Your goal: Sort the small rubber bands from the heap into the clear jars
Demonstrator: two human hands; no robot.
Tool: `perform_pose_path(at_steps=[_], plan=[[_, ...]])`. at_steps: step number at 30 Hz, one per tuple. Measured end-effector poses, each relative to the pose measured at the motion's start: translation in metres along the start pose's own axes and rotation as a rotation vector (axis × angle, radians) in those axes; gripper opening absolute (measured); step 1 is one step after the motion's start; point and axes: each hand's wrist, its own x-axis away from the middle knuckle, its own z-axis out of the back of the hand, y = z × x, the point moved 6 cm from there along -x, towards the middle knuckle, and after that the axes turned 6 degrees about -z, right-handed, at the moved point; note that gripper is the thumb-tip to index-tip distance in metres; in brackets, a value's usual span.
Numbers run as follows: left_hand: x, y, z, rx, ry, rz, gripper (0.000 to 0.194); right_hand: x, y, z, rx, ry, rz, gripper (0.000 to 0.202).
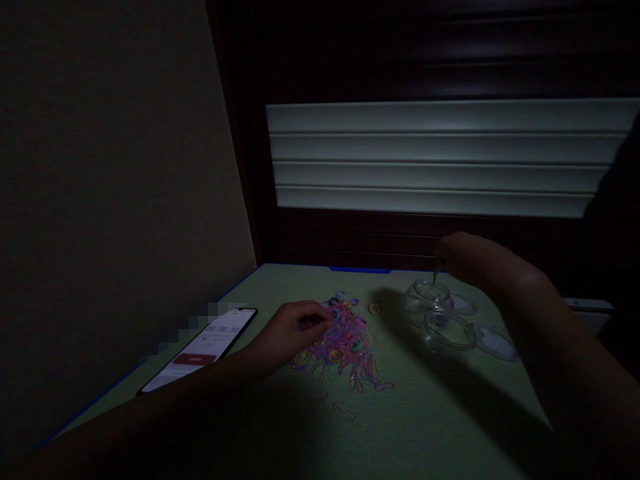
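A loose heap of small coloured hair elastics [350, 337], mostly pink and purple, lies mid-table. At its left edge is my left hand [297, 325], thumb and fingertips brought together; whether an elastic is pinched there is hidden. My right hand [460, 253] is raised over the farther clear jar [413, 305], its fingers closed on a thin green elastic [435, 275] that hangs down toward the jar's open mouth. Nearer to me stands a second open clear jar [440, 353]. The dim light hides most of what lies in the jars.
Two clear lids, a nearer lid [497, 342] and a farther lid [465, 305], lie right of the jars. A lit phone [203, 353] showing a timer rests at the left on the green table [400, 433]. A wall [115, 167] rises on the left, slatted panels [425, 157] behind.
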Motion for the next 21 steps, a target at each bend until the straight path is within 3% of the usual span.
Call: perform_pose_path(at_steps=[4, 11, 21], plan=[[0.0, 0.0, 0.0, 0.007, -0.014, -0.012, 0.019, -0.004, 0.002, -0.007, -0.002, -0.007, -0.036, 0.028], [0.0, 0.0, 0.001, 0.002, -0.007, 0.005, 0.019, -0.012, -0.001, -0.023, -0.015, -0.038, 0.03, 0.023], [0.0, -0.006, 0.001, 0.006, -0.008, -0.006, 0.018, -0.009, -0.006, -0.02, -0.031, -0.037, 0.078, 0.022]])
